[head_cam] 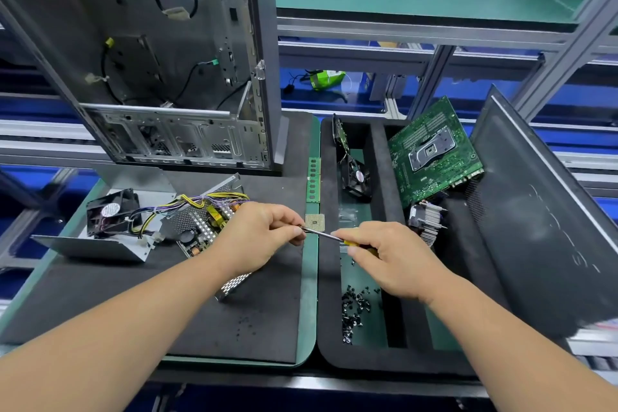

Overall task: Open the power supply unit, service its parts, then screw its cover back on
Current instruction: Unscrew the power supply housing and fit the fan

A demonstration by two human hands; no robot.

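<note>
Slim steel screwdriver (yellow handle)

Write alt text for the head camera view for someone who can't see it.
Two bare hands hold a yellow-handled screwdriver above a workbench: the right hand grips the handle, the left hand pinches the tip. Left of them an opened power supply unit lies beside its fan; loose screws sit in a foam tray.

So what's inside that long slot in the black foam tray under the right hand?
A heap of small dark screws lies on the green floor of the foam tray, and a black fan stands at the far end. The right hand covers the middle.
</note>
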